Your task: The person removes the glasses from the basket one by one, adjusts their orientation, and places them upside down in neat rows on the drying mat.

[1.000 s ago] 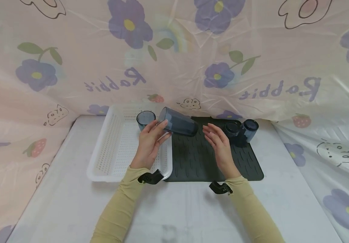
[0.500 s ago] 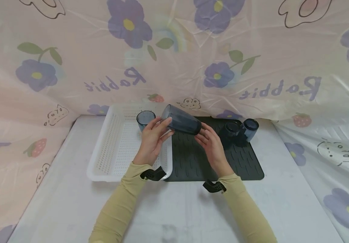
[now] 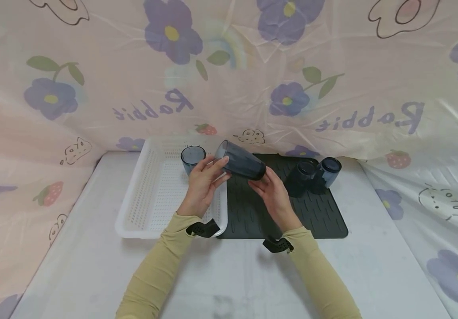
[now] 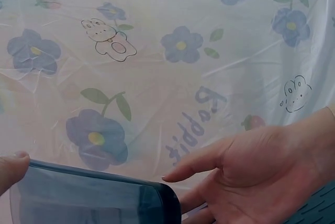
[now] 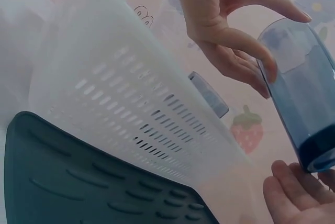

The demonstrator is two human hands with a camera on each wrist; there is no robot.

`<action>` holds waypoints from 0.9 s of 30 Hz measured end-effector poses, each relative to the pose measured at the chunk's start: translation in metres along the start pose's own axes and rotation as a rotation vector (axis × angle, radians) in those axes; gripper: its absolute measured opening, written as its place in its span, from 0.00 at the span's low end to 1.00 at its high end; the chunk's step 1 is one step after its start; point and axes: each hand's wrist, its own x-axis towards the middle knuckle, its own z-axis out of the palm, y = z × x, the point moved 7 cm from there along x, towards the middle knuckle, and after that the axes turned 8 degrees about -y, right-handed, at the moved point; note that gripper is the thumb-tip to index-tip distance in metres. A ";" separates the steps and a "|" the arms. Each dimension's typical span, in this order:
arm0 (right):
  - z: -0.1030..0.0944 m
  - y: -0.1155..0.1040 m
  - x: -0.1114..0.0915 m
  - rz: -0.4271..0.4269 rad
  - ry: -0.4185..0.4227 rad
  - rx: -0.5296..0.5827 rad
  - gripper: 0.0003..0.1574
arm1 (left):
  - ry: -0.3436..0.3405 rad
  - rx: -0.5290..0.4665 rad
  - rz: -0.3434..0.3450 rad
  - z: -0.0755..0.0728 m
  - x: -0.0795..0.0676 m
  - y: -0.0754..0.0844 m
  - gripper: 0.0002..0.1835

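Observation:
My left hand point(image 3: 200, 188) grips a dark blue-grey drinking glass point(image 3: 242, 160) near its rim, thumb on the near side. The glass is tilted on its side above the mat, its thick base toward the right. My right hand point(image 3: 273, 195) is at that base; in the right wrist view its fingertips point(image 5: 285, 174) lie right under the base, and in the left wrist view its thumb points out, apart from the glass point(image 4: 94, 195). A second glass point(image 3: 193, 156) stands upright in the white basket point(image 3: 131, 208), partly hidden by my left hand.
A black ridged drying mat point(image 3: 249, 221) lies right of the basket. Two more dark glasses, one point(image 3: 301, 177) beside another point(image 3: 327, 170), stand upside down at its back right. Behind the white table point(image 3: 229, 274) hangs a flowered curtain point(image 3: 229, 88).
My right hand has come left from the open space over the mat to the held glass's base. The left hand, with the glass, has shifted slightly right.

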 end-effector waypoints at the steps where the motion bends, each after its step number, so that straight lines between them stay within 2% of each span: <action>1: 0.001 0.000 0.000 0.000 0.002 0.007 0.22 | -0.001 0.002 0.001 0.000 0.000 0.000 0.36; 10: 0.005 0.001 0.003 0.004 0.026 -0.014 0.26 | -0.003 0.004 0.004 0.000 0.000 -0.001 0.32; 16: 0.010 0.000 0.003 0.007 0.038 0.058 0.27 | -0.016 0.030 -0.014 0.001 -0.001 -0.001 0.33; 22: 0.009 -0.004 0.002 0.033 0.064 0.058 0.26 | -0.104 0.096 -0.072 0.000 -0.003 0.003 0.35; 27: 0.007 -0.014 0.001 0.004 0.078 0.036 0.27 | -0.199 0.119 -0.123 0.000 -0.004 0.005 0.34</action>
